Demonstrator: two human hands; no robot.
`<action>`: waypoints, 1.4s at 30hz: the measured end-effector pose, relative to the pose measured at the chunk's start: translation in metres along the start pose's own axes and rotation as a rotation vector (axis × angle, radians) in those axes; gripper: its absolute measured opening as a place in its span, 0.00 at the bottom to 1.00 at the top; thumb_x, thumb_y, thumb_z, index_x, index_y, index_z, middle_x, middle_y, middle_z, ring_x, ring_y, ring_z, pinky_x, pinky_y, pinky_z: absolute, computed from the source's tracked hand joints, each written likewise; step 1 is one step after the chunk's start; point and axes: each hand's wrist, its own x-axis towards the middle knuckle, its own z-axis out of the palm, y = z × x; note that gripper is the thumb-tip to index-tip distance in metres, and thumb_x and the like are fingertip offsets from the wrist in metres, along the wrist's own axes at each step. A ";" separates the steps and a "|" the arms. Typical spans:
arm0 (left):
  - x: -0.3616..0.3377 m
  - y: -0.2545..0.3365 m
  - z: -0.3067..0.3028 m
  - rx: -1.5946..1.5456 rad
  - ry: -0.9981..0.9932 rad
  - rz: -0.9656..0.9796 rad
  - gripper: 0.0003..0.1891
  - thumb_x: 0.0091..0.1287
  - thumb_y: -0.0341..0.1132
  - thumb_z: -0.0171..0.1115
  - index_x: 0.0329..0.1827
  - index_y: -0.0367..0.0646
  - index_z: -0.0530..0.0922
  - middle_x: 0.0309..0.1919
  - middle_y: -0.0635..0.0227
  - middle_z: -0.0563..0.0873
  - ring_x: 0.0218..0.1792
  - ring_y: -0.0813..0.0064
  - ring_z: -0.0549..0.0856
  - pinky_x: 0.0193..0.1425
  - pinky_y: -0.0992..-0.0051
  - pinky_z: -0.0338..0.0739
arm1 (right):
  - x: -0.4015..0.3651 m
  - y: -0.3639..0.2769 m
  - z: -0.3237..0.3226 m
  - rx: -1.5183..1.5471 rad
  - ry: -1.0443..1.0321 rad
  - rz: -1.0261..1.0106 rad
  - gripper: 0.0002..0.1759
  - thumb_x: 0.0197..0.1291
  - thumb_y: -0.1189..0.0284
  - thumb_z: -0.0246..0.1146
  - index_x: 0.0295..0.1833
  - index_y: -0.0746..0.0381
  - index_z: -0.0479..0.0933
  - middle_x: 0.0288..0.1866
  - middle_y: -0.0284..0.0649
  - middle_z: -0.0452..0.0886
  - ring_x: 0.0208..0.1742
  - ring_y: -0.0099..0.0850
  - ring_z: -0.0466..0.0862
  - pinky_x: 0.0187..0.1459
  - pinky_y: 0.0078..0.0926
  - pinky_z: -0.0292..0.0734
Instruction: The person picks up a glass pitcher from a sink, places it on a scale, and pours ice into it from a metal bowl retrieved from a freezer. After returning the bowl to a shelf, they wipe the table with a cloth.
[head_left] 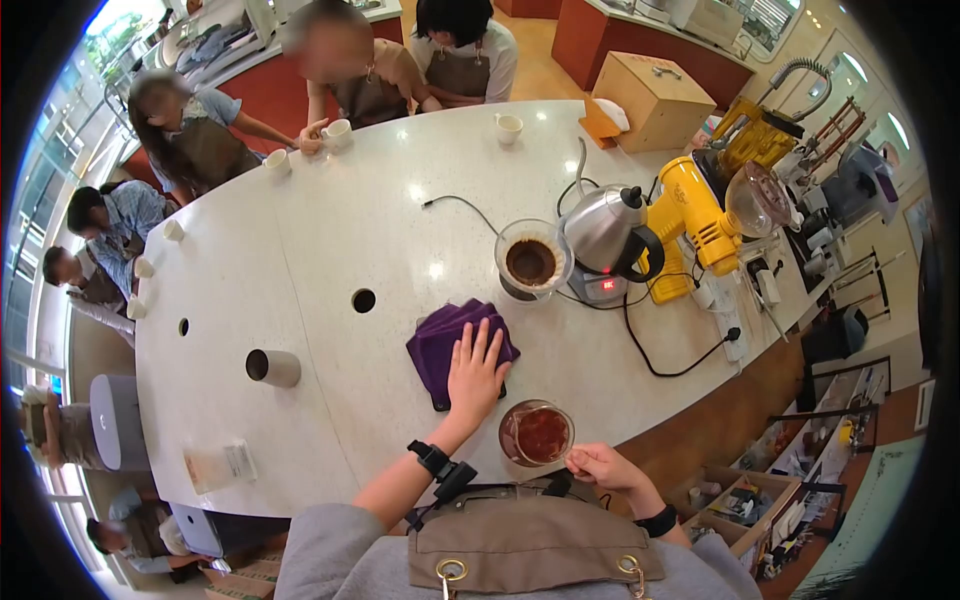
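Note:
My left hand (pixel 477 375) lies with fingers stretched over a folded purple cloth (pixel 437 345) on the table. My right hand (pixel 603 466) is closed round the handle of a glass coffee server (pixel 538 434), which holds reddish-brown coffee and is close to the table's front edge. Beyond the cloth stands a glass dripper (pixel 503 244) with dark wet coffee grounds (pixel 530 262) in its filter. To its right, a steel gooseneck kettle (pixel 605 222) sits on a base with a lit red display.
Behind the kettle stands a yellow coffee grinder (pixel 695 215), with black cords on the white table (pixel 340 240). A metal cup (pixel 273 368) and a clear plastic bag (pixel 218 467) lie left. White cups (pixel 508 129) line the far edge, where several people in aprons stand. A wooden box (pixel 655 100) stands far right.

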 end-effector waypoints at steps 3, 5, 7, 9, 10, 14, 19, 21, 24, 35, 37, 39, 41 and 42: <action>0.006 0.006 0.006 0.016 -0.007 0.034 0.27 0.61 0.42 0.55 0.62 0.41 0.65 0.66 0.62 0.61 0.68 0.58 0.56 0.66 0.61 0.56 | -0.003 0.005 -0.003 0.024 -0.003 -0.008 0.19 0.68 0.59 0.44 0.27 0.59 0.63 0.19 0.24 0.56 0.19 0.14 0.55 0.20 0.13 0.50; 0.016 0.010 0.023 0.043 0.005 0.017 0.25 0.61 0.41 0.54 0.60 0.38 0.67 0.65 0.61 0.63 0.68 0.59 0.57 0.67 0.62 0.56 | -0.004 0.006 -0.005 0.033 -0.019 -0.007 0.19 0.68 0.59 0.44 0.27 0.59 0.63 0.19 0.24 0.56 0.19 0.14 0.55 0.20 0.13 0.50; 0.024 0.016 0.038 0.155 -0.003 0.049 0.23 0.62 0.41 0.51 0.56 0.33 0.70 0.61 0.57 0.68 0.68 0.59 0.57 0.68 0.65 0.54 | -0.007 0.008 -0.005 0.068 0.007 -0.001 0.19 0.68 0.60 0.45 0.27 0.59 0.63 0.19 0.24 0.56 0.19 0.14 0.55 0.20 0.13 0.49; 0.023 0.021 0.047 0.201 0.004 0.053 0.23 0.62 0.40 0.51 0.55 0.32 0.70 0.59 0.55 0.70 0.67 0.60 0.60 0.68 0.65 0.54 | -0.008 0.006 -0.004 0.076 0.011 -0.015 0.19 0.68 0.60 0.45 0.27 0.59 0.63 0.19 0.23 0.57 0.19 0.14 0.55 0.20 0.13 0.49; 0.018 0.021 0.046 0.204 0.006 0.045 0.23 0.62 0.40 0.51 0.55 0.32 0.70 0.59 0.55 0.70 0.67 0.60 0.60 0.68 0.65 0.54 | -0.010 0.005 -0.003 0.087 0.023 -0.027 0.18 0.68 0.60 0.46 0.27 0.59 0.64 0.20 0.23 0.57 0.19 0.14 0.55 0.20 0.13 0.49; -0.014 0.015 0.031 -0.056 -0.067 0.238 0.20 0.62 0.38 0.52 0.52 0.34 0.72 0.56 0.57 0.73 0.64 0.64 0.64 0.68 0.64 0.54 | -0.015 -0.003 -0.003 0.094 0.039 -0.003 0.17 0.68 0.61 0.46 0.28 0.60 0.64 0.20 0.23 0.58 0.18 0.14 0.55 0.20 0.13 0.49; -0.065 -0.004 0.001 -0.969 -0.433 -0.057 0.18 0.66 0.41 0.49 0.51 0.36 0.73 0.53 0.59 0.76 0.56 0.62 0.73 0.62 0.67 0.64 | -0.006 -0.008 -0.009 0.069 0.009 -0.076 0.16 0.68 0.61 0.47 0.29 0.59 0.65 0.20 0.23 0.58 0.18 0.14 0.55 0.20 0.12 0.49; -0.084 0.007 -0.003 -1.395 -0.391 -0.391 0.20 0.68 0.44 0.46 0.54 0.38 0.71 0.54 0.61 0.75 0.56 0.64 0.73 0.61 0.68 0.65 | 0.003 -0.015 -0.009 0.055 -0.026 -0.077 0.16 0.68 0.62 0.47 0.29 0.59 0.65 0.20 0.23 0.58 0.18 0.14 0.54 0.20 0.12 0.49; -0.091 0.021 -0.030 -2.079 -0.367 -0.874 0.23 0.70 0.49 0.40 0.58 0.41 0.68 0.56 0.64 0.74 0.55 0.68 0.74 0.60 0.68 0.68 | 0.020 -0.017 -0.006 0.025 -0.096 -0.096 0.17 0.68 0.62 0.47 0.28 0.60 0.64 0.20 0.24 0.59 0.18 0.14 0.55 0.20 0.12 0.50; -0.137 -0.002 -0.099 -2.335 0.323 -0.919 0.29 0.70 0.55 0.32 0.65 0.44 0.60 0.63 0.66 0.66 0.63 0.67 0.64 0.69 0.67 0.54 | 0.087 -0.015 0.066 -0.209 -0.149 -0.257 0.19 0.68 0.63 0.45 0.24 0.59 0.63 0.19 0.24 0.60 0.19 0.14 0.58 0.20 0.13 0.53; -0.150 -0.011 -0.113 -2.192 0.412 -0.863 0.26 0.71 0.50 0.34 0.67 0.44 0.58 0.64 0.65 0.65 0.63 0.68 0.64 0.69 0.70 0.52 | 0.097 -0.017 0.079 -0.167 -0.231 -0.184 0.19 0.68 0.63 0.45 0.23 0.59 0.63 0.18 0.24 0.60 0.18 0.14 0.57 0.19 0.14 0.52; -0.162 -0.016 -0.131 -1.927 0.397 -0.821 0.26 0.72 0.49 0.34 0.67 0.43 0.57 0.63 0.65 0.65 0.64 0.69 0.64 0.69 0.70 0.53 | 0.108 -0.015 0.087 -0.182 -0.283 -0.138 0.20 0.68 0.63 0.46 0.22 0.59 0.62 0.18 0.24 0.59 0.19 0.14 0.57 0.21 0.14 0.53; -0.170 -0.032 -0.142 -1.665 0.386 -0.761 0.26 0.72 0.47 0.35 0.68 0.41 0.56 0.63 0.65 0.65 0.64 0.70 0.63 0.68 0.70 0.55 | 0.117 -0.020 0.099 -0.207 -0.336 -0.100 0.20 0.67 0.63 0.47 0.21 0.59 0.62 0.17 0.24 0.59 0.20 0.15 0.58 0.22 0.15 0.54; -0.176 -0.045 -0.145 -1.646 0.331 -0.698 0.24 0.72 0.44 0.35 0.68 0.43 0.55 0.64 0.62 0.63 0.64 0.70 0.63 0.68 0.71 0.53 | 0.120 -0.021 0.106 -0.241 -0.365 -0.132 0.21 0.67 0.63 0.47 0.21 0.59 0.61 0.17 0.24 0.58 0.18 0.14 0.56 0.20 0.15 0.52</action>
